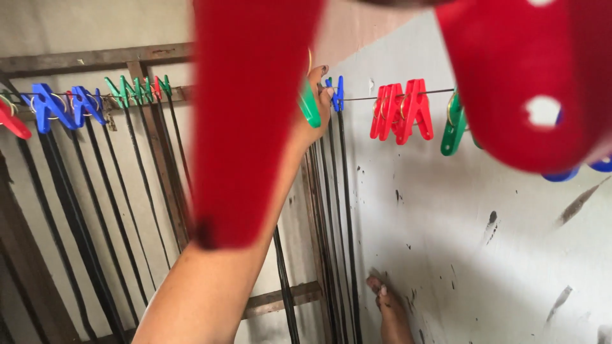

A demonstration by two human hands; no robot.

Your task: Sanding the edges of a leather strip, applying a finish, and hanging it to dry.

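My left hand (313, 111) is raised to a thin wire line (360, 98) and grips a green clothes peg (308, 103) at the wire. A blue peg (338, 93) sits right beside my fingers, and several black straps (344, 210) hang down from it. My right hand (387, 307) is low down by the wall, its fingertips against the lower part of those straps; its grip is hidden. Red pegs (401, 112) and another green peg (454, 130) hang further right on the wire.
Two large blurred red shapes (245, 121) (510, 76) hang close to the camera and hide part of the line. To the left, blue pegs (60, 105) and green pegs (135, 89) hold more black straps against a wooden frame (159, 165). A stained white wall (484, 242) fills the right.
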